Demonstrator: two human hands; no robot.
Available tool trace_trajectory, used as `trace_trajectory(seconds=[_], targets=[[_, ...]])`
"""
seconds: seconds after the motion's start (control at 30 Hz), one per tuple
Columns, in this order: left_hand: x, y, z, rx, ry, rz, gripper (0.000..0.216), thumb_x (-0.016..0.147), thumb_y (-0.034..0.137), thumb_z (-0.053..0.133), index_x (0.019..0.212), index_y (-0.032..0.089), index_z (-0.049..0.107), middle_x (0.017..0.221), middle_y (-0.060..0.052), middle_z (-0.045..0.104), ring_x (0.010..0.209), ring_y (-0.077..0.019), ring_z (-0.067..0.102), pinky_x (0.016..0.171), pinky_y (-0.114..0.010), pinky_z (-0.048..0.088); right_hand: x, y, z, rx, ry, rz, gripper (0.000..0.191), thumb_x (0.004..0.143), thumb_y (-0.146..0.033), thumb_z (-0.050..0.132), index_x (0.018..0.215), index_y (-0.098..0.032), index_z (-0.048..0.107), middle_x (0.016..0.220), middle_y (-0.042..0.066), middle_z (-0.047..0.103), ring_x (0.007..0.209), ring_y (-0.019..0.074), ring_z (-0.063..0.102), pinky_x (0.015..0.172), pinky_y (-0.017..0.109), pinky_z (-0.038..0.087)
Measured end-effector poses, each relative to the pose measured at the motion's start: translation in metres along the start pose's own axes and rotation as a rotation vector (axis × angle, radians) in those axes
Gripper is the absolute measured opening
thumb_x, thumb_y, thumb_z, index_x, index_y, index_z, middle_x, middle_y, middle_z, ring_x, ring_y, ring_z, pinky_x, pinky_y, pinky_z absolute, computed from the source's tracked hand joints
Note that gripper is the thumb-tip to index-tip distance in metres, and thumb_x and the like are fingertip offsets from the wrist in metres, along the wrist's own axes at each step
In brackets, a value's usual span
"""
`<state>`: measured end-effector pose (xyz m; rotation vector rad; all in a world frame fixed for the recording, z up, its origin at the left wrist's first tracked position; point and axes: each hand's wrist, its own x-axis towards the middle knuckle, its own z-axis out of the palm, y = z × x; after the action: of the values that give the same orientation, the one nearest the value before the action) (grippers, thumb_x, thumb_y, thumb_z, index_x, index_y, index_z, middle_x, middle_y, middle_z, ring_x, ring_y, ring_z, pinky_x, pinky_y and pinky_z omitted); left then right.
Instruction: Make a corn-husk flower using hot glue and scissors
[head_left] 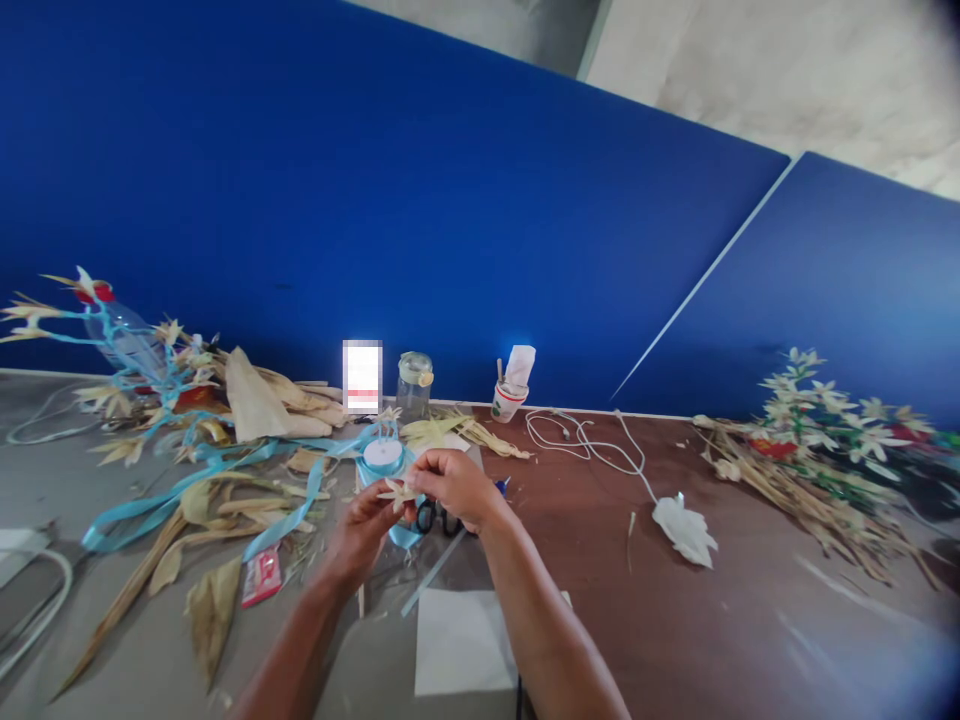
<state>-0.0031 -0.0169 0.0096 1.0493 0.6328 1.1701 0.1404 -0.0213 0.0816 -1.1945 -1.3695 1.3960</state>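
Between my two hands is a small cream flower with pointed petals (396, 494), which looks made of dried husk. My left hand (367, 525) is closed, pinching it from the left and below. The fingers of my right hand (450, 485) are pressed together at its upper right edge. Just behind them stands a spool of light blue ribbon (383, 457). Black-handled scissors (429, 518) lie partly hidden beneath my right hand. A blue ribbon (289, 525) trails across the table on the left, among dried husks (217, 500).
At the back stand a glass jar (414, 388) and a paper cup (509, 402). White paper (461, 640) lies in front. A white cable (592, 445) and crumpled tissue (684, 530) are on the right, near husk flowers (825, 410). A blue partition (420, 200) rises behind.
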Motion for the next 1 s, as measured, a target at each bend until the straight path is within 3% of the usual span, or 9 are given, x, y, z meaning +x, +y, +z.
trace_trajectory(seconds=[0.33,0.5,0.67,0.8,1.0], targets=[[0.002,-0.008,-0.008,0.076,0.068,0.001,0.019,0.064,0.036,0.077,0.07,0.018,0.072,0.07,-0.001,0.067,0.071,-0.0155,0.058,0.075,-0.028,0.043,0.004,0.005,0.0,-0.085,0.066,0.001,0.01,0.069,-0.021,0.059,0.06,-0.016,0.059,0.052,-0.005,0.056,0.053,0.0094,0.046,0.054,0.021,0.034],[0.002,-0.006,-0.001,-0.129,0.128,-0.037,0.021,0.061,0.035,0.08,0.071,0.018,0.071,0.063,0.001,0.062,0.066,-0.013,0.056,0.072,-0.027,0.046,0.007,0.009,-0.003,-0.078,0.117,-0.005,0.009,0.068,-0.021,0.06,0.06,-0.017,0.058,0.051,-0.006,0.05,0.05,0.008,0.041,0.052,0.02,0.033],[-0.001,0.003,0.008,-0.367,0.256,-0.114,0.026,0.051,0.028,0.085,0.07,0.019,0.069,0.073,0.0,0.064,0.069,-0.0141,0.059,0.071,-0.032,0.052,0.01,0.015,-0.008,-0.182,0.102,-0.013,0.013,0.069,-0.026,0.062,0.061,-0.016,0.059,0.051,-0.006,0.048,0.051,0.0081,0.038,0.051,0.02,0.031],[-0.002,0.002,0.009,-0.319,0.282,-0.158,0.031,0.045,0.026,0.087,0.069,0.016,0.07,0.073,0.0,0.065,0.067,-0.0124,0.059,0.069,-0.029,0.053,0.008,0.015,-0.011,-0.263,0.053,-0.014,0.013,0.07,-0.027,0.062,0.064,-0.015,0.061,0.051,-0.007,0.044,0.051,0.0077,0.036,0.051,0.02,0.029],[0.002,-0.003,0.009,-0.127,0.194,-0.117,0.03,0.049,0.033,0.086,0.067,0.015,0.071,0.065,-0.001,0.064,0.059,-0.0099,0.053,0.058,-0.022,0.045,0.007,0.013,-0.011,-0.337,0.0,-0.012,0.011,0.071,-0.022,0.061,0.062,-0.015,0.06,0.056,-0.006,0.049,0.054,0.0081,0.04,0.052,0.02,0.03]])
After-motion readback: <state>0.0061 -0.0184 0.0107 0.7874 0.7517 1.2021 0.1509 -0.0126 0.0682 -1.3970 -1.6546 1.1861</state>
